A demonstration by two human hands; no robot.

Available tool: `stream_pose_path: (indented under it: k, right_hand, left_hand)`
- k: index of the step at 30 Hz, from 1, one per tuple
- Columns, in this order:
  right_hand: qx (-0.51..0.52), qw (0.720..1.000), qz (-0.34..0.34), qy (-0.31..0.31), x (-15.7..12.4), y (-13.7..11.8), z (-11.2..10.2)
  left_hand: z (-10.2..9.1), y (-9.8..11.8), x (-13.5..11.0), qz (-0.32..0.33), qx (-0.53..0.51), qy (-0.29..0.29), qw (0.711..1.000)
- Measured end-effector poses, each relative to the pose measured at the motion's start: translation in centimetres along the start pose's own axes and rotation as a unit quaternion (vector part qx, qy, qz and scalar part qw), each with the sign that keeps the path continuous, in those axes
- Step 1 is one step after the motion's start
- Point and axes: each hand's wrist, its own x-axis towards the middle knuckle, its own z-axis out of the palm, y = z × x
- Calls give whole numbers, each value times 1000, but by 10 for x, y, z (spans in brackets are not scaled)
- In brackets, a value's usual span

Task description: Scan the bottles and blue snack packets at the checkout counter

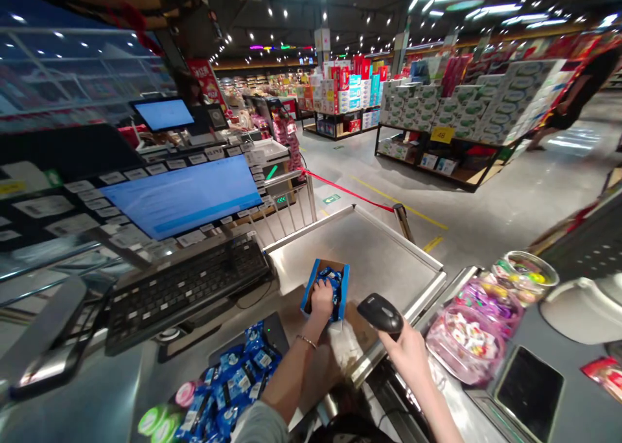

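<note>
Head view shows us our left hand (321, 298) curled inside the open blue box (343, 292), fingers down on the blue packets (334, 279) in it; whether it grips one we cannot tell. The box stands on the worktop at the near edge of the steel tray (374, 245). Our right hand (407, 349) is wrapped around the black scanner (380, 311), held just right of the box.

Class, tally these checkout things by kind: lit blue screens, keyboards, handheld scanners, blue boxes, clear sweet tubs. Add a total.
lit blue screens: 2
keyboard: 1
handheld scanner: 1
blue box: 1
clear sweet tubs: 3
total: 8
</note>
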Motion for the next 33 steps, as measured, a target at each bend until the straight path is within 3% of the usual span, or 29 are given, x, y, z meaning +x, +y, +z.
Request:
stream_pose_path:
  k: [2, 4, 6, 8, 13, 15, 17, 20, 24, 33]
  right_hand:
    - [-7, 1000, -16, -6, 1, -4, 4]
    - [-12, 999, -32, -16, 1, -10, 10]
    - [-12, 998, -51, -34, 0, -17, 18]
    - [-8, 996, -72, -59, -2, -26, 26]
    - [-6, 982, -132, -136, -15, -52, 51]
    - [-13, 973, -154, -171, -21, -62, 61]
    - [-21, 964, -175, -201, -29, -71, 70]
    - [-32, 951, -202, -233, -39, -83, 80]
    - [-47, 938, -224, -261, -49, -92, 88]
    - [-58, 932, -232, -273, -56, -96, 92]
  left_hand:
    - [-12, -6, -15, 20, -70, 38, 997]
    - [-24, -16, -33, 36, -236, 78, 968]
    - [-34, -28, -52, 25, -452, 92, 887]
    - [-42, -43, -73, -17, -620, 81, 780]
    - [-47, -82, -128, -161, -823, 117, 532]
    - [-45, -93, -149, -192, -856, 121, 464]
    - [-42, -101, -167, -206, -874, 121, 423]
    - [-40, -109, -187, -209, -883, 145, 394]
    - [-39, -119, -202, -214, -880, 187, 381]
    - [-37, -131, -213, -220, -851, 188, 438]
